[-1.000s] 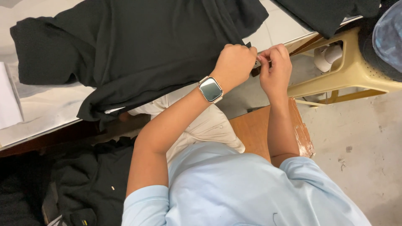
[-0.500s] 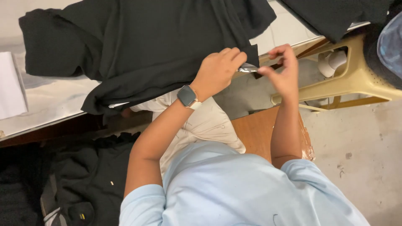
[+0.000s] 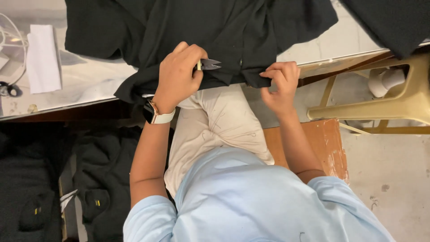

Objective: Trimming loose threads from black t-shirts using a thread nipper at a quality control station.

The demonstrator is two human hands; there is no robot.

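A black garment [image 3: 201,27] lies spread on a pale table [image 3: 85,83], its lower edge hanging over the front. My left hand [image 3: 179,76], with a watch on the wrist, grips small thread snips [image 3: 210,64] whose blades point right over the cloth. My right hand [image 3: 280,83] pinches the garment's hem at the table edge, a short way right of the blades. My lap in cream trousers and my light blue shirt fill the bottom of the view.
A folded white cloth [image 3: 43,58] and a cable [image 3: 9,40] lie at the table's left. More black garments [image 3: 40,179] are piled under the table at lower left. A yellow plastic stool [image 3: 394,103] stands at right, beside my wooden seat [image 3: 313,139].
My hands were close together on the hem; they have drawn apart. The left hand moved left with the snips, and the right hand kept its pinch on the hem.
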